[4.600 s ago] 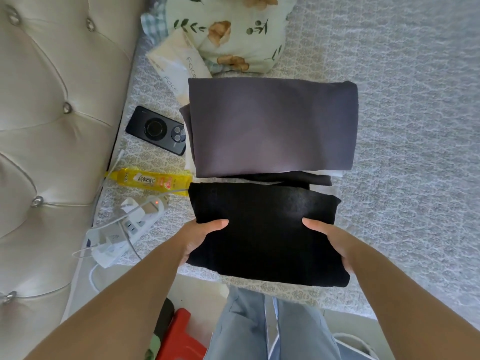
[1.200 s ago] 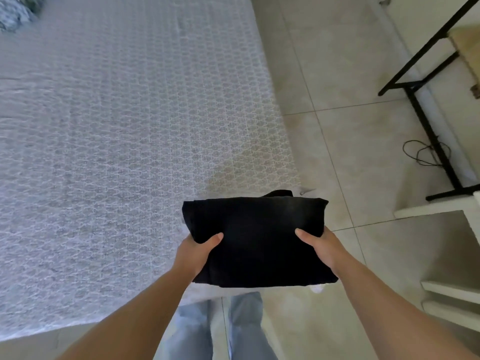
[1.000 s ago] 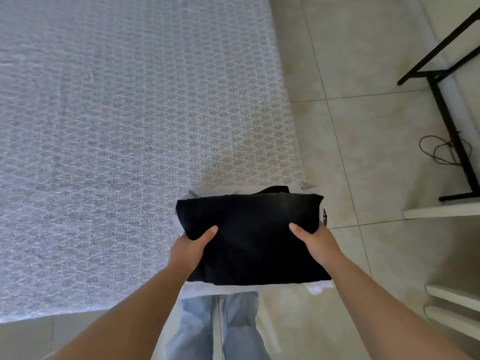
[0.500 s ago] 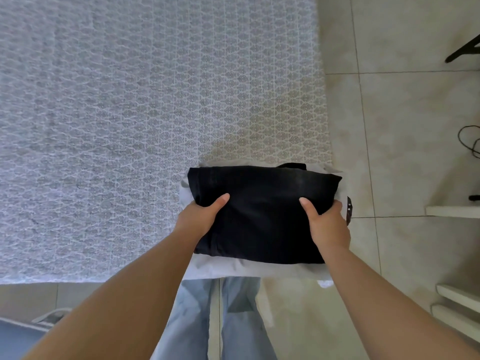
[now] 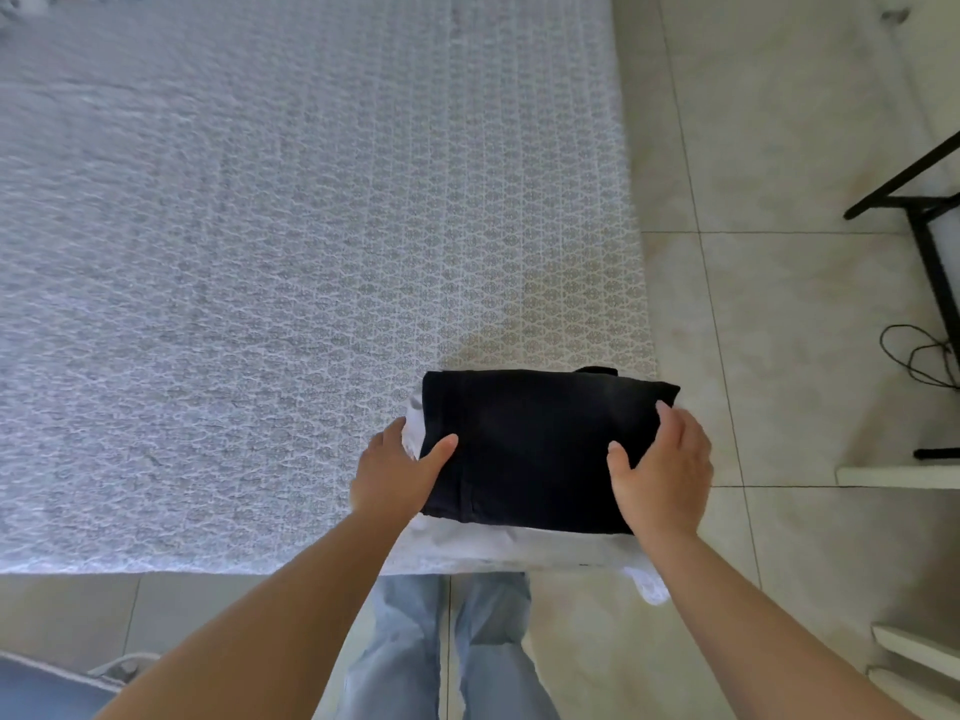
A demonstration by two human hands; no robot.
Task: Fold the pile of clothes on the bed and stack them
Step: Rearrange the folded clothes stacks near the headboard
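Observation:
A folded black garment [image 5: 535, 449] lies on top of a folded white garment [image 5: 519, 548] at the near right corner of the bed [image 5: 260, 304]. My left hand [image 5: 395, 475] is at the stack's left edge, with the thumb on the black cloth and the fingers lying beside the white one. On the black garment's right side rests my right hand [image 5: 665, 470], its fingers spread flat. A bit of white cloth [image 5: 649, 589] hangs over the bed's edge.
The bed carries a pale patterned cover, and a tiled floor [image 5: 779, 304] lies to its right. A black metal frame [image 5: 930, 241] and a loose black cable [image 5: 924, 356] are at the far right. White shelf edges [image 5: 898, 475] stand at the right.
I carried the black garment from beside the grey pile near the headboard to this corner and set it on the white one. My right hand has moved from gripping its edge to lying on top.

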